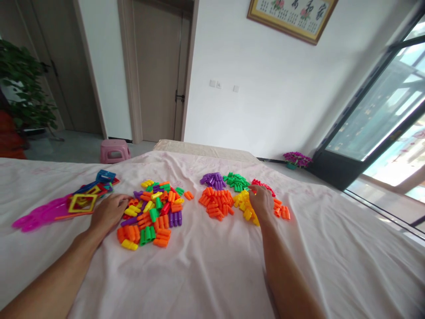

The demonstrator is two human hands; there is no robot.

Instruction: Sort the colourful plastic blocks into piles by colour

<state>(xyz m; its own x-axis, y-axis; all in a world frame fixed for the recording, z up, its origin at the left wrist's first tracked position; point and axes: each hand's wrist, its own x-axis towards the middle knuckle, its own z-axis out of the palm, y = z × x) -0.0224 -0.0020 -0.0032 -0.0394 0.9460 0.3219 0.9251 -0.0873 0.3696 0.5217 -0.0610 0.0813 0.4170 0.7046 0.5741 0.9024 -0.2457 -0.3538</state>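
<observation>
My left hand rests at the left edge of a mixed pile of plastic tube-shaped building pieces in orange, yellow, green, purple and red. Its fingers curl in against the pile, and what they hold, if anything, is hidden. Over a heap of yellow pieces is my right hand, fingers bent together at the heap's right side; I cannot make out what is in them. Around it lie heaps of orange pieces, purple pieces, green pieces and red pieces. More orange pieces lie to its right.
A pale, wrinkled cloth covers the table. Left of my left hand lie colored plastic frames and a magenta plastic item. Beyond the table are a pink stool, a closed door and a flower pot.
</observation>
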